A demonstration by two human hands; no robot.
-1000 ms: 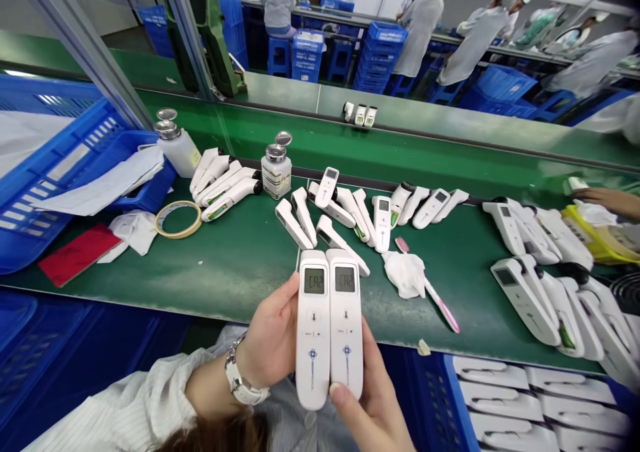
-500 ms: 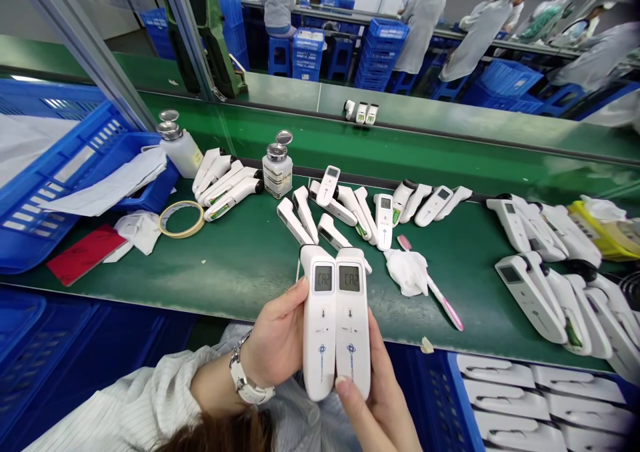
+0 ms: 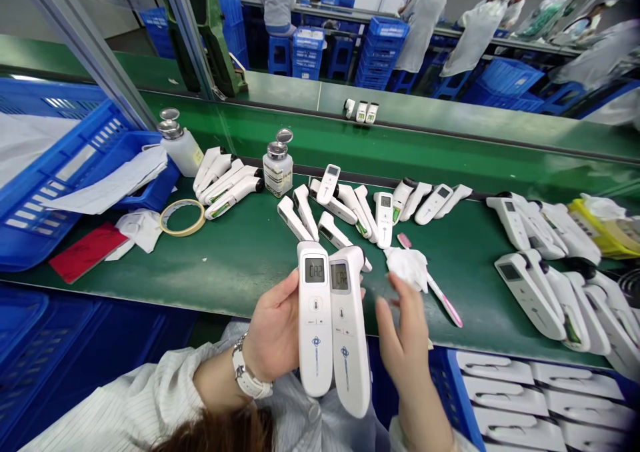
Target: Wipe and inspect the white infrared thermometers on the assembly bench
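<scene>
Two white infrared thermometers, the nearer-left thermometer [image 3: 316,325] and the right-hand thermometer [image 3: 349,345], lean side by side in my left hand [image 3: 274,332], which is closed on them. Both small screens show dark characters. My right hand [image 3: 407,332] is off the thermometers, its fingers apart, reaching up to a crumpled white cloth [image 3: 407,269]; I cannot tell whether the fingertips touch it. Beside the cloth lies a pink and white toothbrush [image 3: 447,300]. Just beyond my hands, several more thermometers [image 3: 384,220] lie loosely on the green bench [image 3: 235,265].
Two pump bottles, one being a white bottle [image 3: 278,171], stand at the back. A tape roll [image 3: 183,219], a red booklet [image 3: 87,252] and a blue basket [image 3: 30,239] are at left. More thermometers [image 3: 530,295] lie at right, above a blue crate [image 3: 465,399] of them.
My right hand has let go of the thermometers and moved up and right to the cloth. The two thermometers, now in my left hand alone, have tilted and spread apart at the bottom.
</scene>
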